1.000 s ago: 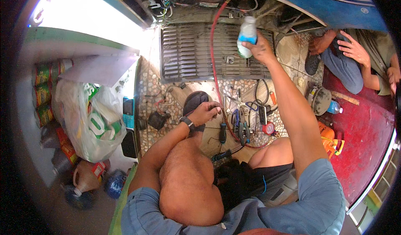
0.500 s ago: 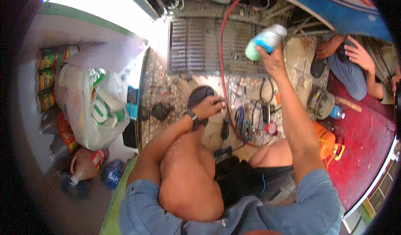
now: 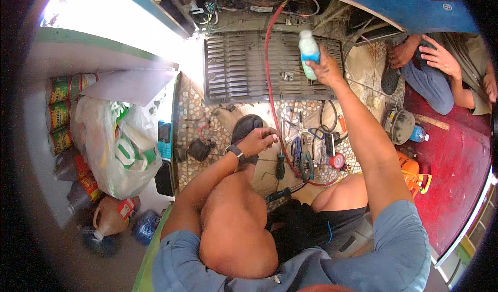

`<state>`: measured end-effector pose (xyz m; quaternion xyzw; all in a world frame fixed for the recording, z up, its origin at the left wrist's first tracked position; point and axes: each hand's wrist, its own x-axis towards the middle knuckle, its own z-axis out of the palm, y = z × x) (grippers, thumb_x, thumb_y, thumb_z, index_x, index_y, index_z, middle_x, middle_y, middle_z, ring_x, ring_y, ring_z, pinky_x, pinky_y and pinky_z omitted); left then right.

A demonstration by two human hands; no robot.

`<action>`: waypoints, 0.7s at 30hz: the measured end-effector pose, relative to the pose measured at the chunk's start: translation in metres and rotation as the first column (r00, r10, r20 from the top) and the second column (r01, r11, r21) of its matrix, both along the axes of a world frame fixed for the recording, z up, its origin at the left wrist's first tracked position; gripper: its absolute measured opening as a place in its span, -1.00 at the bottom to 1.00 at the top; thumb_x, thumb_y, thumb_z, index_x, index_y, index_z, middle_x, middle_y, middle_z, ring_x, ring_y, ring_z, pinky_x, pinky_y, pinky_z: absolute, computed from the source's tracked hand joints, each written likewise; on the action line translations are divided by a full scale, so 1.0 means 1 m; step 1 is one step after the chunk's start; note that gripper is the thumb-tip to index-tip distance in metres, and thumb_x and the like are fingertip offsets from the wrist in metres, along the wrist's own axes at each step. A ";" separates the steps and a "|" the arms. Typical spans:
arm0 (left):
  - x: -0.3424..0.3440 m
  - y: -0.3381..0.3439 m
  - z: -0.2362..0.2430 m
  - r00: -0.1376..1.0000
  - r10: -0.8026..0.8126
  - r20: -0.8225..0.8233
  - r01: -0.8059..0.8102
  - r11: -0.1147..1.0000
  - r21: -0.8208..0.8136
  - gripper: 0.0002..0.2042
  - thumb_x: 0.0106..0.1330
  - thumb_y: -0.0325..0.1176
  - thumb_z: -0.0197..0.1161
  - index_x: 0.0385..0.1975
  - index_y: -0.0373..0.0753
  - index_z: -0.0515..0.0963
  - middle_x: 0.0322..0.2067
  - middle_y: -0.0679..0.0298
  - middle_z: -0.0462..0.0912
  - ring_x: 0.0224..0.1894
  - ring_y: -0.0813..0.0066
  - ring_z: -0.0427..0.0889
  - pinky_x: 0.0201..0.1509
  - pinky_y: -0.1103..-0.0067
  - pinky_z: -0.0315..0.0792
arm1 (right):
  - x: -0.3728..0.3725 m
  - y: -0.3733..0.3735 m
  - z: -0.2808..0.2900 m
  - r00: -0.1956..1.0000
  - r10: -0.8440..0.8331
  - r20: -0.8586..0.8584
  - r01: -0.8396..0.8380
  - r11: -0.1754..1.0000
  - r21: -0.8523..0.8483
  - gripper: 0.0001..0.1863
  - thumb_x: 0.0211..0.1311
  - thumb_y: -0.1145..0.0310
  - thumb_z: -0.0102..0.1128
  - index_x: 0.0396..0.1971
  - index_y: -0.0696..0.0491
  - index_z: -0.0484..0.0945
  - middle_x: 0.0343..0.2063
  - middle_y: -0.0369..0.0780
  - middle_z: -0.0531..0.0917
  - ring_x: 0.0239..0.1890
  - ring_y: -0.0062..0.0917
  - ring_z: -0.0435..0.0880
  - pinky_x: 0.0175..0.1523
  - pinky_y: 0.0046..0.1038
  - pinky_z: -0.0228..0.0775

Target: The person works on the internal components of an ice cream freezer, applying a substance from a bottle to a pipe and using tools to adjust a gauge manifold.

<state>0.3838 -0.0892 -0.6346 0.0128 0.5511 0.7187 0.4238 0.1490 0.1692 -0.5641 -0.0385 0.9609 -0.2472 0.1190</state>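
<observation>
My right hand [image 3: 326, 66] is raised in front of the dark slatted metal grille [image 3: 233, 66], closed around a white bottle [image 3: 309, 56] with a blue label and pale green lower part, held nearly upright. My left hand [image 3: 262, 142] is above my dark-shod foot [image 3: 244, 127], fingertips drawn together; I cannot make out whether they hold something small. A red hose [image 3: 269, 79] runs from the machine's open compartment [image 3: 244, 11] down over the grille, past pliers [image 3: 305, 159], a screwdriver [image 3: 280, 166], scissors [image 3: 316, 132] and a red gauge [image 3: 337, 161] on the pebbled tile floor.
At right, another person's hand [image 3: 440, 59] hovers by their bent leg, beside a black round container [image 3: 400, 127], small bottle [image 3: 418, 133], orange case [image 3: 409, 165] and red board [image 3: 447, 198]. At left are a plastic bag [image 3: 114, 152], cans [image 3: 59, 116], jugs [image 3: 109, 214] and a phone [image 3: 165, 146].
My right hand moved the bottle sideways, tilting it half a second ago; it now stands more upright and a little lower than a second ago. My left hand stays near my foot.
</observation>
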 end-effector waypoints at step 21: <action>-0.008 -0.003 0.016 0.998 0.019 0.062 -0.020 1.000 0.003 -0.79 0.50 -0.34 0.09 -0.02 -0.27 0.57 -0.41 0.48 0.52 -0.45 0.74 0.43 -0.42 0.71 0.37 | -0.047 -0.007 0.012 0.994 -0.064 -0.089 0.073 0.991 0.109 -0.18 0.25 0.05 0.30 0.35 0.22 0.21 0.15 0.12 0.53 0.19 -0.03 0.53 0.23 -0.24 0.40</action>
